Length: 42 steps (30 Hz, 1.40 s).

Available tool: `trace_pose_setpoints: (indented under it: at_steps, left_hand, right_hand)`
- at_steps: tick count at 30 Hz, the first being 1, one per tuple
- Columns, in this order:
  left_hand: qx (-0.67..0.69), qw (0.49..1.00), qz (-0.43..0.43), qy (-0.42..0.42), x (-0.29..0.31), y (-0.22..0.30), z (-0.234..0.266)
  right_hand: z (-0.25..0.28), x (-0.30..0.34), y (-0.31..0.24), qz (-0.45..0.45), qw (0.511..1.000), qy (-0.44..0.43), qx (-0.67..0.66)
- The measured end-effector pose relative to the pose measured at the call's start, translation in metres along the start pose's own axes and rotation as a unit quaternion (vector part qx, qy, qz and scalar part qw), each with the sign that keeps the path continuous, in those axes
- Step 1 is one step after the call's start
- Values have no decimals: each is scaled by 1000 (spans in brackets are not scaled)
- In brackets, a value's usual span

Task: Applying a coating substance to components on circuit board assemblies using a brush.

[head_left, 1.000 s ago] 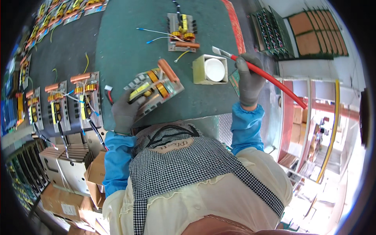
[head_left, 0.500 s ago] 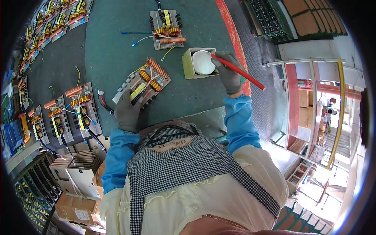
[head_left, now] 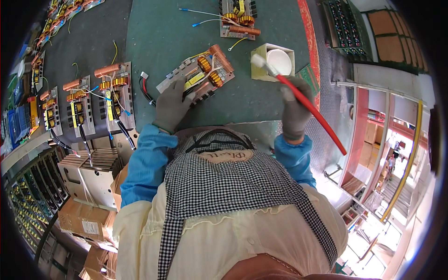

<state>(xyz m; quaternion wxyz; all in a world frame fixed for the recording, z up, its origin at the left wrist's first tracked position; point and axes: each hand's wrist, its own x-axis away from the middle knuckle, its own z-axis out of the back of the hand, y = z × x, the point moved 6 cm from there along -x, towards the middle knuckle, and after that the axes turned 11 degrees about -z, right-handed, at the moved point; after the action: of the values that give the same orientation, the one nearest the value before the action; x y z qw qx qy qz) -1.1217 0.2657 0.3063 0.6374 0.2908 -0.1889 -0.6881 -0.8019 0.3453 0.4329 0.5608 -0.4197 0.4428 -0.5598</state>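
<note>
My right hand (head_left: 296, 109), in a grey glove, is closed round the red handle of a brush (head_left: 322, 120). The brush's pale, slightly blurred bristle end points up and left, in front of a small cream box (head_left: 259, 72) with a round white container (head_left: 281, 61) inside. My left hand (head_left: 171, 106), gloved as well, rests on the near left edge of a circuit board (head_left: 198, 79), thumb and fingers spread over it. This board lies tilted on the green table mat and carries copper coils and yellow-wound toroids. A cable with a white plug extends from its left side.
Another circuit board (head_left: 239, 33) with loose blue-tipped wires lies at the far side. Several similar boards (head_left: 117, 95) stand along the dark strip at left. The table's red edge (head_left: 310, 42) runs down the right; cardboard boxes (head_left: 84, 219) sit below left.
The brush has come away from the white container toward me and its bristle end now shows. The whole view has shifted, so table things appear further right and up. My left hand stays on the board.
</note>
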Motion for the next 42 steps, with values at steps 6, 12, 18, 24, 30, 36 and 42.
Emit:
trace_pose_setpoints:
  at_steps: [6, 12, 18, 24, 30, 36, 42]
  left_hand:
    - [-3, 1000, -19, -18, -1, -7, 3]
    - [13, 999, -9, -28, 1, -15, 0]
    - [29, 999, -5, -19, 1, -19, 0]
    - [33, 999, -4, -31, 1, -19, -1]
    - [37, 999, -19, -21, -1, -21, 0]
    - [44, 999, -25, -13, -1, -21, 0]
    - [51, 998, -26, -9, 2, -21, 0]
  right_hand:
    - [-81, 16, -9, 27, 999, -44, 11]
    - [-139, 14, 13, 34, 969, -81, 230]
    - [-139, 21, 18, 9, 926, -108, 362]
    - [-156, 24, 21, 18, 911, -108, 398]
    - [-149, 26, 10, -9, 947, -73, 312]
    - [-140, 30, 20, -53, 944, -56, 321]
    - [-152, 32, 27, -2, 929, -80, 362]
